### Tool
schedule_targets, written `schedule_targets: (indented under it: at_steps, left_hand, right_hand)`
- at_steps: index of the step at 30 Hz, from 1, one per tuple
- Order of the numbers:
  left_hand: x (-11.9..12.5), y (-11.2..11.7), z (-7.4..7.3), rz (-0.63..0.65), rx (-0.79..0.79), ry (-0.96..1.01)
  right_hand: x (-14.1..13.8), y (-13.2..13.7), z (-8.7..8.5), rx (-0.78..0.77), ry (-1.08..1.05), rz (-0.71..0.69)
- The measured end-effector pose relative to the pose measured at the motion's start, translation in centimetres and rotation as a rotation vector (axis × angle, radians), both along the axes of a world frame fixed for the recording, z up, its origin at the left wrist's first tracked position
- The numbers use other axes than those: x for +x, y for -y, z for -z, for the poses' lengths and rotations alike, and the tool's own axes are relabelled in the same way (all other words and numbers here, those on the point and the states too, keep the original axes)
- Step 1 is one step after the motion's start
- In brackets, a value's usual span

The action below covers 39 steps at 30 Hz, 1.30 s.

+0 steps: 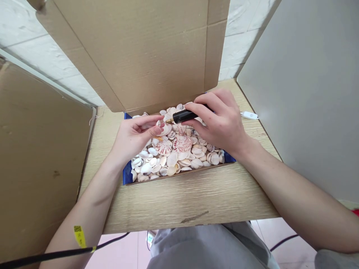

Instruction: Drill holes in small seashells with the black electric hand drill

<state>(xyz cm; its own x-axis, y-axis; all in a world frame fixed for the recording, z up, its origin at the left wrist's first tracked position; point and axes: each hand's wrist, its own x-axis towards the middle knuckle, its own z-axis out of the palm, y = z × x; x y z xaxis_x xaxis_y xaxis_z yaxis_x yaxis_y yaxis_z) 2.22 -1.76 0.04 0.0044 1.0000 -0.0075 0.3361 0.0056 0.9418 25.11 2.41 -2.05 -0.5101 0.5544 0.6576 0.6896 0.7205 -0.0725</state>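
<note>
My right hand (221, 119) is wrapped round a small black hand drill (181, 116), held almost level over the shells. Its brass chuck and thin bit point left at a pale seashell (158, 122). That shell is pinched between the thumb and fingers of my left hand (133, 132). The bit's tip is close to the shell; whether it touches cannot be made out. Below both hands lies a shallow cardboard box with blue corners (127, 173), filled with loose white and cream shells. Red-streaked scallop shells (182, 144) lie in its middle.
Behind the box a large cardboard flap (140, 48) stands upright. A cardboard panel (39, 157) flanks the left, a grey panel (303, 93) the right. A white inline switch (249, 115) rests on the wooden tabletop (179, 201). A black cable (56, 255) crosses the lower left.
</note>
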Motion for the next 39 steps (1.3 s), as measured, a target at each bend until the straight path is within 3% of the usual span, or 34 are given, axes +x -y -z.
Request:
schedule_targets:
  at_steps: [14, 20, 27, 39]
  left_hand:
    - [-0.12, 0.09, 0.01, -0.043, -0.003, 0.078]
    - [-0.22, 0.11, 0.00, -0.077, -0.002, 0.048]
    - [0.04, 0.17, -0.23, -0.037, -0.057, 0.028]
    - [-0.29, 0.14, 0.04, 0.081, -0.075, 0.027]
  right_hand:
    - [-0.29, 0.07, 0.02, 0.015, -0.018, 0.027]
    - [-0.37, 0.38, 0.26, -0.102, 0.015, 0.043]
    - [-0.07, -0.10, 0.08, 0.029, 0.033, -0.043]
    - [-0.07, 0.32, -0.29, 0.017, 0.026, -0.071]
